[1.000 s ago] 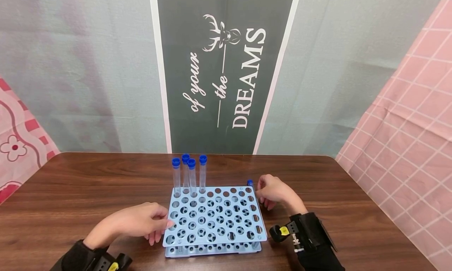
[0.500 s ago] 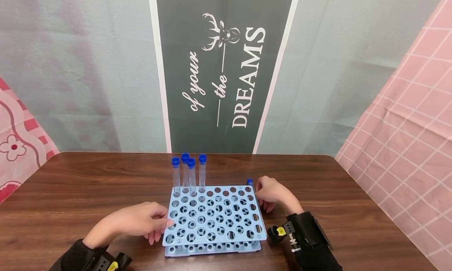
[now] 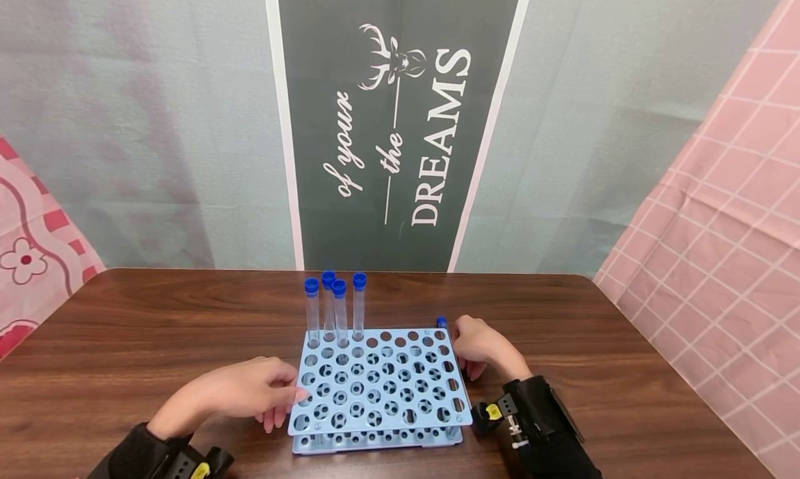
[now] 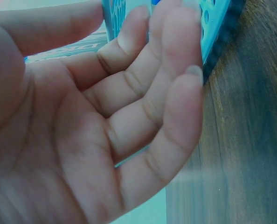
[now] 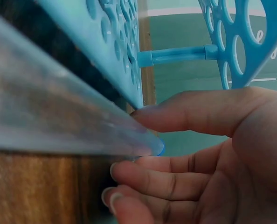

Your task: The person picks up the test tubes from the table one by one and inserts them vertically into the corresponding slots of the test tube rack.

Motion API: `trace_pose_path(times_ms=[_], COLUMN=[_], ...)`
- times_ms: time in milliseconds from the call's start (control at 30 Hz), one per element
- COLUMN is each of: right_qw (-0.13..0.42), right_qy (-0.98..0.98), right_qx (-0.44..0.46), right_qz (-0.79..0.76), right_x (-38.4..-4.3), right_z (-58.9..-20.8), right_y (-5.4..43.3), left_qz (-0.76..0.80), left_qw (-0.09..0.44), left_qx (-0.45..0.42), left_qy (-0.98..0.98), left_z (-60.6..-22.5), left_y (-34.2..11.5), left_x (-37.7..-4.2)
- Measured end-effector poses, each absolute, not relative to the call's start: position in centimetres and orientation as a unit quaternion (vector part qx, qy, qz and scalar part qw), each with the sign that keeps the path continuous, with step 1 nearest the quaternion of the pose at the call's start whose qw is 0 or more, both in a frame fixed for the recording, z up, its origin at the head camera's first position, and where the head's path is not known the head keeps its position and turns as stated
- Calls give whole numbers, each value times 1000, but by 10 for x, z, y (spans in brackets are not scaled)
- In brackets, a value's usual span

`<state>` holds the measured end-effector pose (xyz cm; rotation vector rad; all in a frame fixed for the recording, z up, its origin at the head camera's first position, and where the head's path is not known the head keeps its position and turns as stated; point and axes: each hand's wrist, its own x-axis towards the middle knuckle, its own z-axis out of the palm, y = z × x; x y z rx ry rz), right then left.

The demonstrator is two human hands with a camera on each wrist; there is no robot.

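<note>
A light-blue, two-tier test tube rack [image 3: 387, 399] stands on the table, its top plate full of round holes. Several clear tubes with blue caps stand upright in its back left holes, one of them a front tube [image 3: 340, 316]. My left hand [image 3: 253, 389] holds the rack's left side, thumb over the top plate and fingers beside it. At the right side of the rack my right hand [image 3: 484, 343] pinches a clear test tube [image 5: 68, 109] near its blue cap [image 5: 159, 147]. That tube lies low along the rack's side, mostly hidden in the head view.
The dark wooden table [image 3: 169, 312] runs back to a grey-green hanging cloth [image 3: 556, 118] with white lettering. Pink patterned cloths close off both sides. A camera [image 3: 490, 413] on the right wrist sits close to the rack's front right corner.
My right hand and forearm have shifted slightly toward me and to the left. The left hand, the rack and the standing tubes stay put.
</note>
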<state>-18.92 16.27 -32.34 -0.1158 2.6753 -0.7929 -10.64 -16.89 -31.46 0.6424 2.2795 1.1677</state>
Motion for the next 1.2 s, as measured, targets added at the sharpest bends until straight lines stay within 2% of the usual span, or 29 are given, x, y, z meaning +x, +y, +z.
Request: trace_pose_path(times_ms=[1200], right_qw=[188], right_qy=[944], right_qx=[-46], right_qz=[-267], right_x=[-187], right_z=[-325], right_y=[166], left_qz=[437], left_qw=[248], left_qx=[233], left_qy=[833], left_z=[-315], left_y=[-168], left_x=[-107])
